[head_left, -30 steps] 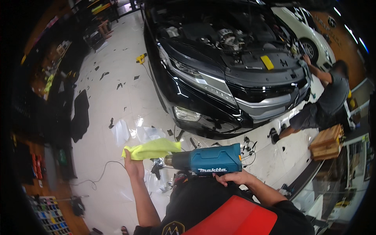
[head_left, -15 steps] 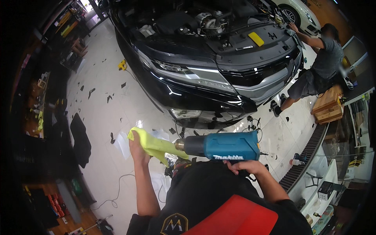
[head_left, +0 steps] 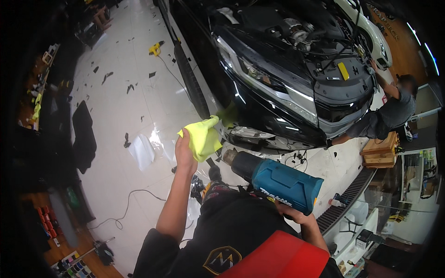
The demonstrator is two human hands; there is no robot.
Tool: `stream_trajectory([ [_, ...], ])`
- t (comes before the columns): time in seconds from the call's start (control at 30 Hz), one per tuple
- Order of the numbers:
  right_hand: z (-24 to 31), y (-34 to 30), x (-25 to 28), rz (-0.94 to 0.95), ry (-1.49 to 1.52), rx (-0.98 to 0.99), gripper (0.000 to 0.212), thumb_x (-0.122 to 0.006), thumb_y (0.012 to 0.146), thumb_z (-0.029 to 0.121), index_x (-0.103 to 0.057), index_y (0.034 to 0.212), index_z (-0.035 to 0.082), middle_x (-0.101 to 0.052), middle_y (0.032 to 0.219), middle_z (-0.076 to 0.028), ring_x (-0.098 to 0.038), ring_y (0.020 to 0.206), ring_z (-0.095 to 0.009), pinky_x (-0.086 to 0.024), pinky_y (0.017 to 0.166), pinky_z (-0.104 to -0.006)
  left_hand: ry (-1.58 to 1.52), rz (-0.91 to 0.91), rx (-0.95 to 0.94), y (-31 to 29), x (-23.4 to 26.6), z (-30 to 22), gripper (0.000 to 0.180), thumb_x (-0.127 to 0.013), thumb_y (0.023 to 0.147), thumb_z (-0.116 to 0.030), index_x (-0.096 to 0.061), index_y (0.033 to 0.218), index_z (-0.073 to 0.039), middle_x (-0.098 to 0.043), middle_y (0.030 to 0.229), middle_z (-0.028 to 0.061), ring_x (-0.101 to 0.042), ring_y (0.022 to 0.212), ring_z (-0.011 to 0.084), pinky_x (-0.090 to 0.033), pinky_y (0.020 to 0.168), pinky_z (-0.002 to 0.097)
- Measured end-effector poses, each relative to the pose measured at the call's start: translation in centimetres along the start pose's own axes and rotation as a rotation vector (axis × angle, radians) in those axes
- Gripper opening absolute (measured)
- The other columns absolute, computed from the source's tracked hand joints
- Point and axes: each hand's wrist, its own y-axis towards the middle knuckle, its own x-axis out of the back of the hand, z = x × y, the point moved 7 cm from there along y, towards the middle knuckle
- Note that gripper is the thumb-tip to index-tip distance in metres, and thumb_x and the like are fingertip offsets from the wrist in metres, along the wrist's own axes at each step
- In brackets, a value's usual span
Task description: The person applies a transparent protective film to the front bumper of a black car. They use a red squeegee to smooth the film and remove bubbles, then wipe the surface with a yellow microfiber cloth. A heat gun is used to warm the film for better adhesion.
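Observation:
A bright yellow-green cloth point(head_left: 204, 144) is bunched in my left hand point(head_left: 185, 154), its upper tip close to the front corner of the black car point(head_left: 259, 113); whether it touches the bodywork I cannot tell. My right hand point(head_left: 295, 214) grips a teal and black heat gun point(head_left: 289, 184) from below, its handle mostly hidden. The gun's metal nozzle point(head_left: 228, 156) points up and left, toward the cloth and the lower bumper, with a small gap to the cloth. A clear fog lamp area point(head_left: 251, 133) shows on the bumper just beyond the nozzle.
Another person point(head_left: 394, 109) leans over the car's far front side, beside a wooden box point(head_left: 380, 150). Dark scraps, white sheets point(head_left: 142, 152) and a cable point(head_left: 121, 217) lie on the floor. A yellow tool point(head_left: 156, 48) rests by the wheel. A drain grate point(head_left: 350, 194) runs at right.
My view has turned toward the car's side. The cloth has risen toward the bumper corner in my left hand. The heat gun has tilted, nozzle up, and its body has swung lower right.

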Motion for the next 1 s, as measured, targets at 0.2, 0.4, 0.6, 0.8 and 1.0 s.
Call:
stream_trajectory([
  [0.2, 2.0, 0.9, -2.7, -0.086, -0.160, -0.080, 0.039, -0.083, 0.084, 0.010, -0.068, 0.119, 0.003, -0.071, 0.113, -0.011, -0.068, 0.102, -0.026, -0.053, 0.089, -0.0381, -0.029, 0.010, 0.042, 1.0, 1.3, -0.4, 0.047, -0.044, 0.112, -0.042, -0.056, 0.131, 0.000, -0.066, 0.122, 0.0109, -0.066, 0.110, 0.0209, -0.052, 0.097, 0.0366],
  [0.4, 4.4, 1.8, -3.9, -0.229, -0.225, -0.099, 0.029, -0.075, 0.087, 0.005, -0.068, 0.115, 0.002, -0.071, 0.105, -0.009, -0.068, 0.092, -0.020, -0.054, 0.079, -0.0319, -0.025, 0.043, 0.137, 2.3, 0.0, -0.2, 0.047, -0.046, 0.111, -0.044, -0.056, 0.130, -0.002, -0.067, 0.116, 0.0091, -0.066, 0.104, 0.0183, -0.054, 0.091, 0.0343],
  [0.6, 2.4, 0.2, -2.5, -0.060, -0.414, -0.126, 0.048, -0.079, 0.086, 0.011, -0.064, 0.131, 0.008, -0.067, 0.128, -0.008, -0.065, 0.112, -0.024, -0.051, 0.100, -0.0390, -0.105, 0.022, 0.154, 5.3, 0.3, 1.5, 0.042, -0.050, 0.109, -0.043, -0.060, 0.123, -0.005, -0.068, 0.104, 0.0065, -0.067, 0.089, 0.0158, -0.056, 0.078, 0.0315],
  [0.8, 1.7, -1.1, -1.4, -0.296, 0.312, -0.506, 0.059, -0.080, 0.085, 0.012, -0.057, 0.139, 0.006, -0.063, 0.135, -0.012, -0.065, 0.116, -0.027, -0.051, 0.103, -0.0404, -0.117, 0.004, 0.121, 7.3, 0.6, 1.2, 0.040, -0.049, 0.110, -0.040, -0.059, 0.122, -0.003, -0.068, 0.105, 0.0077, -0.068, 0.093, 0.0170, -0.056, 0.081, 0.0335],
  [1.0, 5.4, 4.1, -2.0, -0.103, -0.408, -0.162, 0.052, -0.077, 0.082, 0.009, -0.060, 0.132, 0.003, -0.069, 0.120, -0.015, -0.068, 0.108, -0.031, -0.053, 0.095, -0.0397, -0.052, -0.026, -0.096, 11.7, -4.4, -0.3, 0.040, -0.053, 0.109, -0.038, -0.065, 0.107, 0.000, -0.066, 0.091, 0.0044, -0.062, 0.079, 0.0114, -0.051, 0.070, 0.0286],
])
